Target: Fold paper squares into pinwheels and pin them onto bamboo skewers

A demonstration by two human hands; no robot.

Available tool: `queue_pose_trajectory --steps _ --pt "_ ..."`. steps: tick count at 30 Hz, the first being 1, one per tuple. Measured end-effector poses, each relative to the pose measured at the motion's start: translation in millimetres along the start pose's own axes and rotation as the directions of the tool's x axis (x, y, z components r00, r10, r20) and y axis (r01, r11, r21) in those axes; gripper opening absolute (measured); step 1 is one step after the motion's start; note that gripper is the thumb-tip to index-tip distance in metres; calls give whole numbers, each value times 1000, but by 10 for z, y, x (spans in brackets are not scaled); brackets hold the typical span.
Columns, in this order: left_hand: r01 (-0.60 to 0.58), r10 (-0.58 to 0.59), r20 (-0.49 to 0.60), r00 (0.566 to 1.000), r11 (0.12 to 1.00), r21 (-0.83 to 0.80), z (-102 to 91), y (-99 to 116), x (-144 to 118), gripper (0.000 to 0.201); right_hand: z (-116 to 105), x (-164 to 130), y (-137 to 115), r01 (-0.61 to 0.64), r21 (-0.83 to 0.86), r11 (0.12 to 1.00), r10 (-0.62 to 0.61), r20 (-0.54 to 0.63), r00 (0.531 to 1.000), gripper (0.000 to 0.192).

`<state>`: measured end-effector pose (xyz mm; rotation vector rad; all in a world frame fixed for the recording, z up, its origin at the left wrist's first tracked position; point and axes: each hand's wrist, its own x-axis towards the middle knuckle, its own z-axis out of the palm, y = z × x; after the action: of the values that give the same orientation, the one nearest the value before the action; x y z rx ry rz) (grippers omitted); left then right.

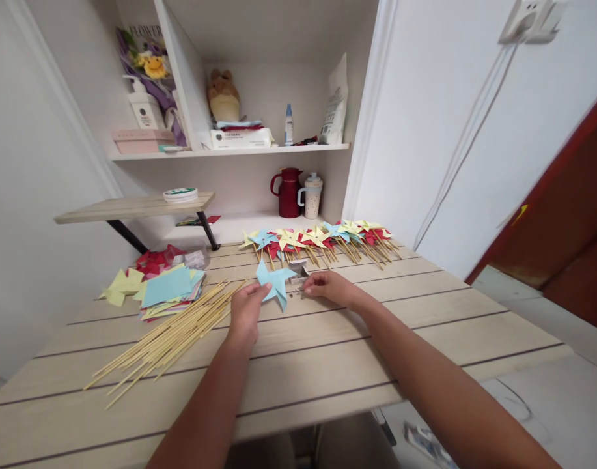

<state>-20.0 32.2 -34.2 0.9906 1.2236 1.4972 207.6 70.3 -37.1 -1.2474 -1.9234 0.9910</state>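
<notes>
My left hand (pixel 247 311) pinches a light blue paper pinwheel (pixel 276 284) by its left side, just above the table. To its right, my right hand (pixel 325 288) has its fingers drawn together beside several tiny dark bits (pixel 298 291), perhaps pins, on the boards. Whatever those fingertips may hold is too small to make out. A small open box (pixel 298 268) lies just behind them. Left of my left hand is a loose bundle of thin wooden sticks (pixel 174 335). Finished pinwheels on sticks (pixel 318 239) in yellow, blue and red lie in a row at the back.
Coloured paper squares (pixel 167 288), a folded yellow pinwheel (pixel 122 286) and red paper pieces (pixel 154 260) lie at the left. Above them stands a small raised wooden shelf (pixel 132 208). A red jug (pixel 290 194) and a pale cup (pixel 312 197) stand at the back.
</notes>
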Motion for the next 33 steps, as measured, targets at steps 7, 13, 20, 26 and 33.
queue_pose_trajectory --steps 7,13,20,26,33 --pt "-9 9 0 1000 1000 -7 -6 -18 17 32 -27 -23 11 -5 52 999 3 26 1000 28" --pt "-3 3 0 1000 1000 -11 -9 -33 26 33 21 -3 15 14 28 1000 -14 7 1000 22" --pt "0 0 -4 1000 1000 -7 -12 -27 13 30 49 -6 -5 53 -3 999 -53 36 998 12" --pt "-6 6 -14 1000 1000 -14 -6 -28 17 31 76 6 -16 55 -18 998 -55 27 998 15" --pt "-5 5 2 1000 1000 -7 -12 -34 16 29 133 -10 -43 37 17 999 -38 42 998 10"
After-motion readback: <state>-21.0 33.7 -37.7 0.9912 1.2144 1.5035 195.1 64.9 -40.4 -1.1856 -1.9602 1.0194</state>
